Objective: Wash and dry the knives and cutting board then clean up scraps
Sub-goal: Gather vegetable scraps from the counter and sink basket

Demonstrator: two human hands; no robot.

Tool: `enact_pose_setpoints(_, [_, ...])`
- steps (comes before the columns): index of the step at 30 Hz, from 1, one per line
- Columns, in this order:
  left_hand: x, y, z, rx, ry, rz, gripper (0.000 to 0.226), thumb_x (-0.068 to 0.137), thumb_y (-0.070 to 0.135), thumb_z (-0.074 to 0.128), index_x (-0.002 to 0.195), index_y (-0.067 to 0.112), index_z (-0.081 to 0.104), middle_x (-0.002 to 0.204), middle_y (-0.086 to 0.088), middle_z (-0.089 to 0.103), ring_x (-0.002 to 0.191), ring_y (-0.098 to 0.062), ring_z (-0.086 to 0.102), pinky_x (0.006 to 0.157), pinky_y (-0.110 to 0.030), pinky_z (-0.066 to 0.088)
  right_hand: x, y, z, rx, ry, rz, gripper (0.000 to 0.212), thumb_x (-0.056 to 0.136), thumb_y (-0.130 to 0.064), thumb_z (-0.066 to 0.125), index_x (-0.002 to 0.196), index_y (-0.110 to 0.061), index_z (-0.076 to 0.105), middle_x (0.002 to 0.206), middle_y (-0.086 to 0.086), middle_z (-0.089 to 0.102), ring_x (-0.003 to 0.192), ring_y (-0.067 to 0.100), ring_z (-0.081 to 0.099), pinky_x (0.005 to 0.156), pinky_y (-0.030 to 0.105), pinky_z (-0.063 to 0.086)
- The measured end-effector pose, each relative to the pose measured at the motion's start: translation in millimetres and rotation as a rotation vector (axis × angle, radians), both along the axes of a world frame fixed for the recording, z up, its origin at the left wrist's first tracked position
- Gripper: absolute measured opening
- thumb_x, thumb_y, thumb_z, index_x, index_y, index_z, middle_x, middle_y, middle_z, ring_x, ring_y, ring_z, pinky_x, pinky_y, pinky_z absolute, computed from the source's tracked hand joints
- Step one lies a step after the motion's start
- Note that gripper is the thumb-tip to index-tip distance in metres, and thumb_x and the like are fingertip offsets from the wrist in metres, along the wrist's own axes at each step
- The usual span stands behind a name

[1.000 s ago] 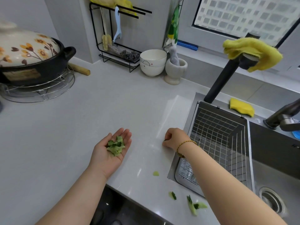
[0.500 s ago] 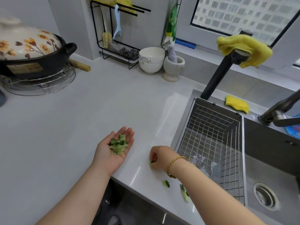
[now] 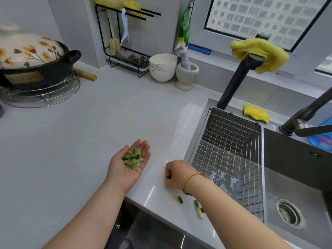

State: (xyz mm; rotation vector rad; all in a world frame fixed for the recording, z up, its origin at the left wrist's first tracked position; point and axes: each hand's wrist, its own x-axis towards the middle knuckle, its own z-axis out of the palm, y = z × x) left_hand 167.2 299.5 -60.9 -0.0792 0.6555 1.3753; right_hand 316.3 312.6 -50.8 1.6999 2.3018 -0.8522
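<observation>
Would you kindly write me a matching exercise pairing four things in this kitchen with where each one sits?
1. yellow cloth
2. yellow sponge
3. heap of green scraps
4. flowered pot

A. on a round wire rack
B. in the open palm of the left hand
C. lying just behind the wire basket
D. draped over the black tap

Pairs: 1-D, 2-C, 3-B, 4-A.
</observation>
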Motion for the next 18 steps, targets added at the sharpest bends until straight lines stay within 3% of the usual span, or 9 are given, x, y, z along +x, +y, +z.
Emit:
enact_pose_setpoints(4, [7, 7, -2, -0.025, -0.014, -0.024, 0.056, 0.097, 0.020, 0.034, 0.063, -0.002, 0.072, 0.074, -0.016, 0.071, 0.064, -0.026, 0.071, 0.057, -0.036, 0.058, -2, 2, 18, 0.091, 0.297, -0.142, 0.035, 0.080, -0.011, 0.057, 0.058, -0.030, 0.038, 0.062, -0.014, 0.043, 0.064, 0.007, 0.047, 0.060, 0.015, 0.037])
enact_pose_setpoints(6, [15, 11, -2, -0.036, -0.025, -0.049, 0.050, 0.098, 0.021, 0.033, 0.072, -0.002, 0.069, 0.074, -0.016, 0.071, 0.063, -0.026, 0.071, 0.055, -0.035, 0.058, -10, 4, 31, 0.182, 0.470, -0.174, 0.033, 0.079, -0.009, 0.060, 0.060, -0.030, 0.044, 0.060, -0.016, 0.044, 0.056, -0.005, 0.048, 0.055, 0.005, 0.034])
enact_pose_setpoints(8, [24, 14, -2, -0.046, -0.004, -0.088, 0.043, 0.099, 0.022, 0.032, 0.079, 0.000, 0.063, 0.069, -0.013, 0.070, 0.060, -0.022, 0.070, 0.053, -0.029, 0.058, -21, 5, 41, 0.241, 0.556, -0.155, 0.020, 0.080, -0.010, 0.061, 0.067, -0.025, 0.058, 0.066, -0.011, 0.053, 0.062, -0.007, 0.049, 0.064, 0.006, 0.039])
enact_pose_setpoints(9, [28, 15, -2, -0.048, 0.009, -0.107, 0.040, 0.099, 0.022, 0.031, 0.081, 0.001, 0.061, 0.067, -0.011, 0.070, 0.059, -0.019, 0.070, 0.053, -0.025, 0.057, -25, 6, 43, 0.261, 0.542, -0.142, 0.009, 0.081, -0.012, 0.061, 0.076, -0.019, 0.066, 0.075, -0.006, 0.056, 0.069, -0.004, 0.049, 0.072, 0.013, 0.043])
enact_pose_setpoints(11, [33, 20, -3, -0.041, 0.021, -0.148, 0.036, 0.099, 0.024, 0.032, 0.086, 0.003, 0.058, 0.068, -0.007, 0.069, 0.061, -0.015, 0.070, 0.058, -0.022, 0.056, -28, 8, 42, 0.318, 0.443, -0.130, 0.015, 0.084, -0.019, 0.060, 0.093, -0.013, 0.070, 0.093, -0.001, 0.054, 0.086, 0.010, 0.050, 0.080, 0.024, 0.041])
enact_pose_setpoints(15, [38, 29, 0, -0.039, 0.030, -0.187, 0.036, 0.099, 0.026, 0.030, 0.093, 0.006, 0.060, 0.070, -0.005, 0.071, 0.060, -0.013, 0.070, 0.057, -0.020, 0.055, -18, 11, 41, 0.381, 0.323, -0.087, 0.025, 0.090, -0.024, 0.052, 0.110, -0.019, 0.067, 0.115, 0.003, 0.053, 0.111, 0.016, 0.046, 0.083, 0.024, 0.038])
enact_pose_setpoints(18, [45, 31, 3, -0.039, 0.030, -0.186, 0.042, 0.100, 0.020, 0.030, 0.079, 0.005, 0.063, 0.063, -0.006, 0.069, 0.055, -0.013, 0.068, 0.051, -0.020, 0.055, -12, 12, 41, 0.392, 0.260, -0.052, 0.031, 0.091, -0.020, 0.048, 0.119, -0.022, 0.060, 0.117, 0.002, 0.053, 0.112, 0.017, 0.045, 0.082, 0.024, 0.036])
